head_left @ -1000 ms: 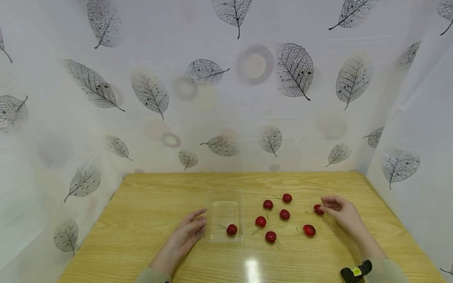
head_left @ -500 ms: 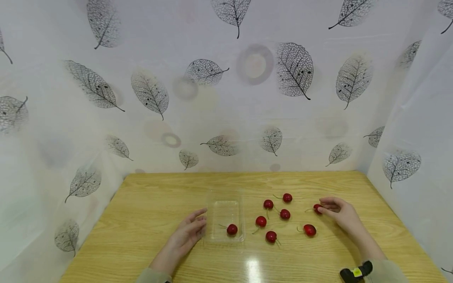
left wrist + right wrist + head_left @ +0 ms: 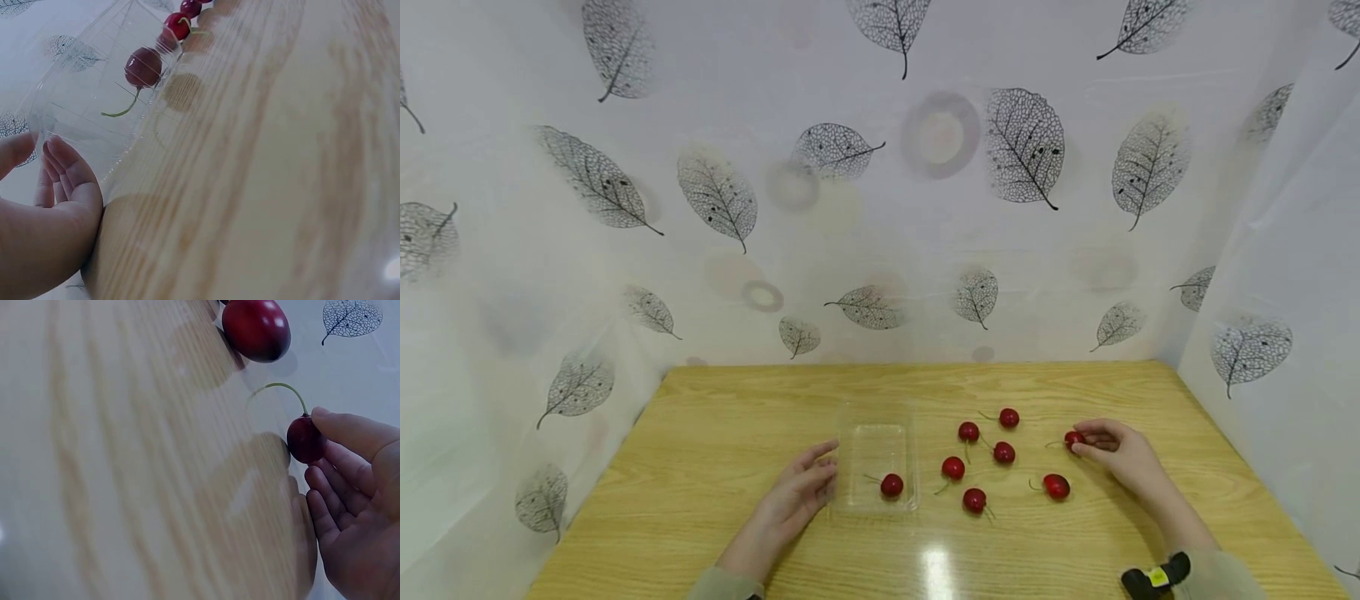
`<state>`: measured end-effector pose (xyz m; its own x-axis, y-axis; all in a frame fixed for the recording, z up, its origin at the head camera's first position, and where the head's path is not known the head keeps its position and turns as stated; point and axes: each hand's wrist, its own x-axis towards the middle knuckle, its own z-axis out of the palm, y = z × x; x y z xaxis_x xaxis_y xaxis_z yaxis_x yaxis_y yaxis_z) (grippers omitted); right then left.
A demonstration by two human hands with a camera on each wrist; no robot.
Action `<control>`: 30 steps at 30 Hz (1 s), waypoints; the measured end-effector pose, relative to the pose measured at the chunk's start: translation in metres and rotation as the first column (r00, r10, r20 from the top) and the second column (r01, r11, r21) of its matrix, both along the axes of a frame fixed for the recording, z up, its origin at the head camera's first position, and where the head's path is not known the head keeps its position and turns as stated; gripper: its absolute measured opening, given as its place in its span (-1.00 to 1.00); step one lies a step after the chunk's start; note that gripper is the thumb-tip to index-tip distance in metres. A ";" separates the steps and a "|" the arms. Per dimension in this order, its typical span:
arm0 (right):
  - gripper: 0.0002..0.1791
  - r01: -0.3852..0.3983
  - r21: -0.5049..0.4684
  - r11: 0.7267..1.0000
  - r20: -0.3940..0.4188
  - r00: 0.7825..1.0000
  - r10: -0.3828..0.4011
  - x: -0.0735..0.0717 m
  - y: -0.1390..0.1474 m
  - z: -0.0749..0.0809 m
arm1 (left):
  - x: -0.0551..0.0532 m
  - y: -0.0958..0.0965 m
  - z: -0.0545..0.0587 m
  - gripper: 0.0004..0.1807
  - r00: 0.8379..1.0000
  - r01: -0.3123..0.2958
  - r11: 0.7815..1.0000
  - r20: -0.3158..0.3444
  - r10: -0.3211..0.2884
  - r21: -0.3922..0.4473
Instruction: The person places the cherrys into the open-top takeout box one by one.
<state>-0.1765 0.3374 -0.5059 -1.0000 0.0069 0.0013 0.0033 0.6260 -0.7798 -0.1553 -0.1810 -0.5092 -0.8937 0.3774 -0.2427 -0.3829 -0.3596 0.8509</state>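
At the far right of the group, a dark red cherry (image 3: pixel 306 440) with a green stem is pinched between the thumb and fingers of my right hand (image 3: pixel 1123 454). It is low at the tabletop, its stem pointing left. My left hand (image 3: pixel 796 500) lies along the left side of a clear plastic container (image 3: pixel 877 442), fingers loosely extended with their tips right at its wall. Inside the container, near its front right corner, is one cherry (image 3: pixel 892 486). In the left wrist view this cherry (image 3: pixel 143 67) shows through the transparent wall.
Several loose cherries are spread between the container and my right hand, among them a cherry (image 3: pixel 974 500) near the front and a brighter cherry (image 3: pixel 1056 487) nearest my right hand. The wooden table (image 3: pixel 730 417) meets a leaf-printed sheet (image 3: pixel 880 208) at the back and sides.
My right thumb and fingertips have closed in on the cherry at the far right. My left hand, the container and the other cherries have stayed in place.
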 end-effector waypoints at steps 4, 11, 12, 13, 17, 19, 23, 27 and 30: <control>-0.53 -0.003 0.006 1.000 0.011 1.000 0.003 -0.001 0.001 -0.002 | 0.000 0.001 0.001 -0.56 1.000 -0.003 1.000 0.009 0.003 -0.003; -0.53 -0.019 0.017 1.000 -0.005 1.000 0.019 -0.001 0.002 -0.003 | 0.000 0.000 0.003 -0.52 1.000 -0.006 1.000 0.007 0.006 0.008; -0.53 -0.021 0.019 1.000 -0.007 1.000 0.021 -0.001 0.002 -0.003 | 0.000 0.001 0.003 -0.51 1.000 -0.007 1.000 0.008 0.007 0.008; -0.53 -0.023 0.021 1.000 -0.007 1.000 0.024 -0.001 0.002 -0.003 | 0.000 0.001 0.004 -0.51 1.000 -0.007 1.000 0.010 0.007 0.008; -0.54 -0.026 0.029 0.999 -0.011 1.000 0.026 -0.001 0.002 -0.003 | 0.000 0.001 0.003 -0.50 1.000 -0.006 1.000 0.007 0.006 0.004; -0.54 -0.025 0.030 0.999 -0.014 1.000 0.025 -0.001 0.002 -0.003 | 0.000 0.001 0.003 -0.50 1.000 -0.004 1.000 0.003 0.004 0.002; -0.54 -0.020 0.025 0.999 -0.017 1.000 0.021 0.000 0.001 -0.001 | 0.000 0.001 0.002 -0.50 1.000 -0.010 1.000 0.007 0.010 0.002; -0.53 -0.013 0.027 1.000 -0.009 1.000 0.014 0.000 0.000 0.001 | 0.000 0.001 0.001 -0.52 1.000 -0.019 1.000 0.015 0.019 0.001; -0.51 -0.010 0.027 1.000 -0.003 1.000 0.010 0.000 0.001 0.002 | 0.000 0.001 0.001 -0.52 0.999 -0.025 1.000 0.020 0.025 -0.007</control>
<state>-0.1765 0.3379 -0.5036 -1.0000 -0.0032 0.0044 -0.0054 0.6465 -0.7629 -0.1556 -0.1799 -0.5085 -0.8975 0.3537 -0.2632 -0.3912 -0.3634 0.8455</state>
